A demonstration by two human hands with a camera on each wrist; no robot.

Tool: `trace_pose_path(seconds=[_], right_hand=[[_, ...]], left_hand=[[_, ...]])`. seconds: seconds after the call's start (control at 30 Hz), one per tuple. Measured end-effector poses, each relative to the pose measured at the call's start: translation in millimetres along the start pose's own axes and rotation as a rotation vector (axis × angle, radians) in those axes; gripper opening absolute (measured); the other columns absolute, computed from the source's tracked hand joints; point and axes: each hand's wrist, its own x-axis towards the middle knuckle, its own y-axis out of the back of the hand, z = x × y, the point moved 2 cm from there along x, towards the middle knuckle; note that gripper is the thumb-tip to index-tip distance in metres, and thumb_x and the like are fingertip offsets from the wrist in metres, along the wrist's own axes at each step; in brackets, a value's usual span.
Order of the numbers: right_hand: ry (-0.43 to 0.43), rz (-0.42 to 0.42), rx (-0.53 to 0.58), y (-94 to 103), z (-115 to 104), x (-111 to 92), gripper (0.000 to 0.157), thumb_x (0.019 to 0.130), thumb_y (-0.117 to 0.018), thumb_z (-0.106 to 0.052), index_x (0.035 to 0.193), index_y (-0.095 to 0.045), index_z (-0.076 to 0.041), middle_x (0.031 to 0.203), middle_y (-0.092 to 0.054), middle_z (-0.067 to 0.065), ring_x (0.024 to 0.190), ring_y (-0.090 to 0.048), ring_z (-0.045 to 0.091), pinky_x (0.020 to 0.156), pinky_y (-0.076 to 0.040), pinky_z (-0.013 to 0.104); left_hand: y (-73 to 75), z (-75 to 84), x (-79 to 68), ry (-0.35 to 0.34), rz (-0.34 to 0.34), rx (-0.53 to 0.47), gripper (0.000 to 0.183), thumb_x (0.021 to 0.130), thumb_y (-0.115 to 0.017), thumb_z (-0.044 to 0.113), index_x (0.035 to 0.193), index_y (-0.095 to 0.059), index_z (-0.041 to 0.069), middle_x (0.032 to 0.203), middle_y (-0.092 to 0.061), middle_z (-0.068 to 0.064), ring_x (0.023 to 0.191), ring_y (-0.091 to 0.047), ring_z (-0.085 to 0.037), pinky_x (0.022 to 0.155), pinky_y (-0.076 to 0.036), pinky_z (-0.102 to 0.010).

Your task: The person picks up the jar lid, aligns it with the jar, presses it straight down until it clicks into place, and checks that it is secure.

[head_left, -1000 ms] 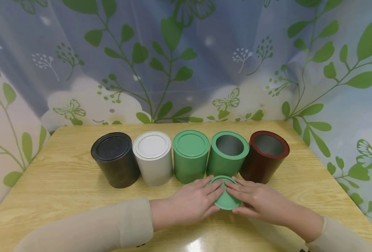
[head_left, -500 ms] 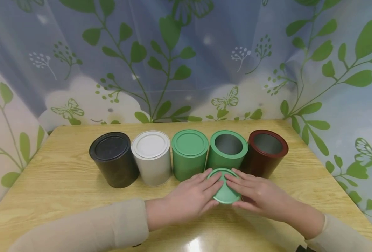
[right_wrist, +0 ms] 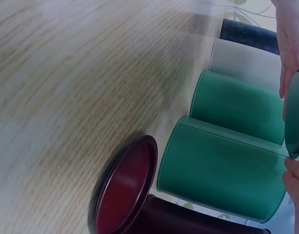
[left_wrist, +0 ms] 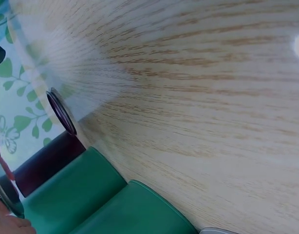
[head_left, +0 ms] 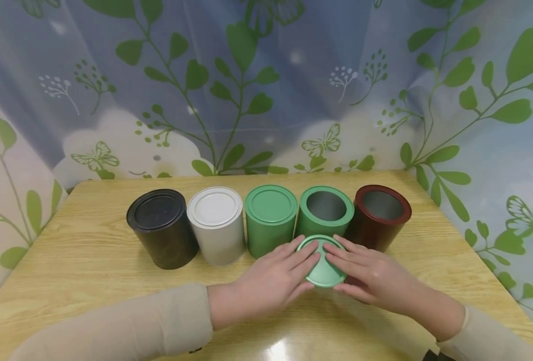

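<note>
A round green lid (head_left: 324,275) is held between both hands, tilted, just in front of the open green can (head_left: 307,228). My left hand (head_left: 268,281) grips its left side, fingers on the top face and thumb at the near edge. On the other side my right hand (head_left: 379,277) pinches it the same way. The right wrist view shows the lid's underside (right_wrist: 294,114) raised level with the upper part of the green cans, clear of the table. The lid overlaps the front of the open can in the head view.
Left of the open can stand lidded green (head_left: 271,205), white (head_left: 216,235) and black (head_left: 169,240) cans. An open dark red can (head_left: 374,228) stands at its right. A dark red lid (right_wrist: 127,190) lies on the wooden table (head_left: 90,255) near that can. A leaf-patterned curtain (head_left: 158,100) hangs behind.
Both hands have carried the green lid forward and up, from low in front of the open green can to nearer its rim. The cans stand where they were.
</note>
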Motion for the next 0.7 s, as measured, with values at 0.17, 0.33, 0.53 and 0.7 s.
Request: trace_pose_path(seconds=[0.17,0.33,0.53,0.7], right_hand=[[0.015,0.016,-0.005,1.0,-0.1,1.0,0.053,0.094,-0.051,-0.044,0.119,-0.063,0.001,0.129,-0.055,0.01,0.119,-0.051,0.03,0.105,-0.028,0.022],[0.055,0.096,0.008,2.8,-0.2,2.7,0.051,0.093,-0.054,-0.041,0.119,-0.062,0.003,0.129,-0.055,0.011,0.121,-0.05,0.029,0.105,-0.029,0.023],[0.081,0.14,0.009,4.1,0.6,3.3,0.051,0.094,-0.052,-0.041,0.118,-0.062,0.003,0.13,-0.055,0.012,0.122,-0.048,0.028,0.105,-0.029,0.023],[0.093,0.18,0.002,4.2,2.8,3.9,0.051,0.095,-0.05,-0.041,0.119,-0.062,0.003,0.128,-0.056,0.013,0.123,-0.048,0.028,0.104,-0.031,0.024]], left_hand=[[1.4,0.0,0.0,0.001,-0.004,-0.001,0.055,0.1,-0.037,0.04,0.145,-0.034,0.007,0.15,-0.028,-0.008,0.137,-0.023,-0.03,0.103,-0.035,-0.04],[2.6,-0.7,2.2,0.008,0.013,-0.02,0.055,0.1,-0.037,0.039,0.145,-0.033,0.008,0.151,-0.026,-0.007,0.139,-0.02,-0.028,0.104,-0.033,-0.04],[3.3,-1.6,3.6,0.003,0.039,-0.026,0.054,0.1,-0.038,0.039,0.144,-0.035,0.007,0.151,-0.028,-0.007,0.138,-0.021,-0.028,0.104,-0.033,-0.04],[3.8,-2.5,4.8,-0.013,0.088,-0.023,0.054,0.099,-0.041,0.037,0.143,-0.037,0.006,0.15,-0.03,-0.008,0.138,-0.022,-0.029,0.104,-0.034,-0.04]])
